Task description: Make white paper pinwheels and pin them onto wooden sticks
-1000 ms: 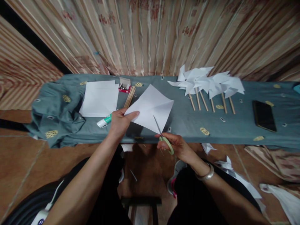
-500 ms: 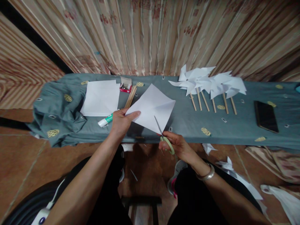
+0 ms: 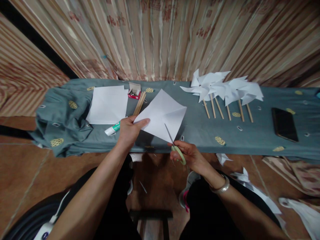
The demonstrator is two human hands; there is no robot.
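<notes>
Two hands work over the near edge of a long table (image 3: 250,140) draped in grey-green cloth. The left hand (image 3: 128,130) pinches the white square sheet of creased paper (image 3: 162,113) at its 9 o'clock corner, thumb on top, and lifts it off the cloth. The right hand (image 3: 186,154) is closed through the pale green loops of a small pair of scissors (image 3: 175,144), whose blades enter the sheet at its 6 o'clock corner; how far the blades are parted is hard to tell at this size.

Thin and limp, the sheet looks likely to sag or tear if held far from the cut, so a firm pinch near a corner, keeping the edge taut, seems the sound hold.

At 9 o'clock from the held sheet lie a stack of white paper sheets (image 3: 107,105) and a white glue stick with a green band (image 3: 112,128). At 11 o'clock sit a bundle of thin wooden sticks (image 3: 139,103) and a small red box of pins (image 3: 133,92). Toward 2 o'clock rest several white paper pinwheels on wooden sticks (image 3: 222,88), and beyond them a black phone (image 3: 284,124).
</notes>
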